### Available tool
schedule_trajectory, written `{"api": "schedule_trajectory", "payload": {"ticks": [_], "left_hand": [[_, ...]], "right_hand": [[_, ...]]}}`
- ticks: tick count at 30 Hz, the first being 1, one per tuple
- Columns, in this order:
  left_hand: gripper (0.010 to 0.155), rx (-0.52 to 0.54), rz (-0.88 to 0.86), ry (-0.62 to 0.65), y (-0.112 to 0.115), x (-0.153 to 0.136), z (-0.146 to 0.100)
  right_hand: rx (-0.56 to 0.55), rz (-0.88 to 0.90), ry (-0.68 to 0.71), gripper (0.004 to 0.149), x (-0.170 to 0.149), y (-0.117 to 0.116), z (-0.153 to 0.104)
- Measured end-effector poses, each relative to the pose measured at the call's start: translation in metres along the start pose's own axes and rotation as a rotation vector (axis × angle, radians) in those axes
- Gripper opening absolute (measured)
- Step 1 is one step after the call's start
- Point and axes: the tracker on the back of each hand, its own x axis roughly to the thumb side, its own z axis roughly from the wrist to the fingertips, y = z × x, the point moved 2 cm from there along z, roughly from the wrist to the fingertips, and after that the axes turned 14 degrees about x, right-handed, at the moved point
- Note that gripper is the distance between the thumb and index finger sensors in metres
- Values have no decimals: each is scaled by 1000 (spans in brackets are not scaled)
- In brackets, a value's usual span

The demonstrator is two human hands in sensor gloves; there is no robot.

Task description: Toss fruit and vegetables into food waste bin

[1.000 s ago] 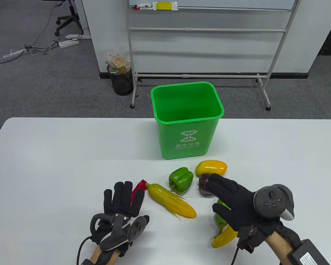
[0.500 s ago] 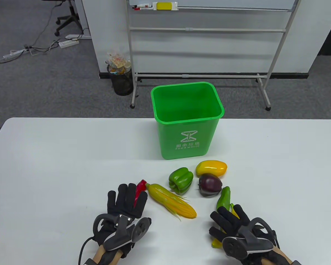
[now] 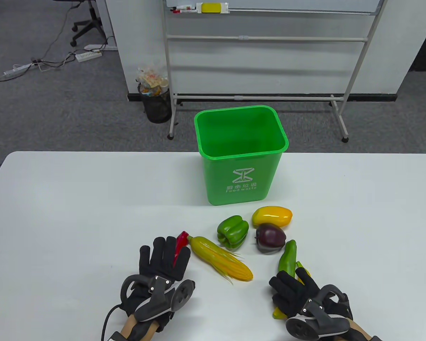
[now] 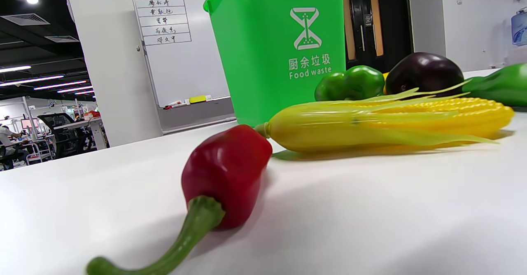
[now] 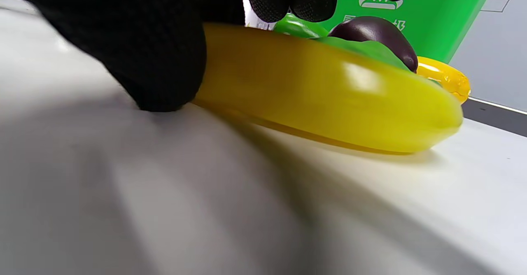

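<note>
Down at seven o'clock on the white table (image 3: 74,199), my left hand (image 3: 161,270) lies flat, palm down, fingers stretched toward twelve and gripping nothing. Those fingers lie over the red chili pepper (image 3: 179,243), whose red body pokes out past them at one o'clock; in the left wrist view it rests on the table with its green stem toward the camera. Just off its tip lies the corn cob (image 3: 220,261), running from ten o'clock to four. Beyond the corn, near the table's centre, sits the green bell pepper (image 3: 232,231), and at twelve o'clock from it stands the green food waste bin (image 3: 239,156), upright and open-topped. To the right of the bell pepper come the purple eggplant (image 3: 269,238) and, touching it at twelve, the yellow mango (image 3: 272,216). From the eggplant's five o'clock side a long green pepper (image 3: 287,257) stretches toward my right hand (image 3: 298,296), which sits at five o'clock. My right hand rests on the yellow banana (image 5: 329,102): the thumb presses its near side, the other fingers curve over its top. Blurred as that close view is, I cannot tell whether I have properly closed on it; it seems to lie on the table.
</note>
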Motion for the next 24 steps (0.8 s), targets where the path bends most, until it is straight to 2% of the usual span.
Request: {"api": "schedule_trajectory", "payload": {"ticks": [6, 9, 14, 18, 22, 24], "left_hand": [[87, 0, 1, -1, 0, 0, 0], [87, 1, 0, -1, 1, 0, 0], [87, 3, -2, -5, 0, -1, 0], [87, 8, -7, -7, 0, -1, 0], [87, 12, -10, -8, 0, -1, 0], [87, 16, -13, -11, 0, -3, 0]], "right_hand": [[-39, 10, -4, 72, 0, 14, -9], [-12, 128, -26, 73, -6, 25, -17], [-41, 427, -6, 73, -22, 50, -38], [-179, 698, 39, 73, -42, 68, -54], [-255, 965, 65, 73, -61, 71, -62], [-286, 1184, 97, 73, -70, 63, -59]]}}
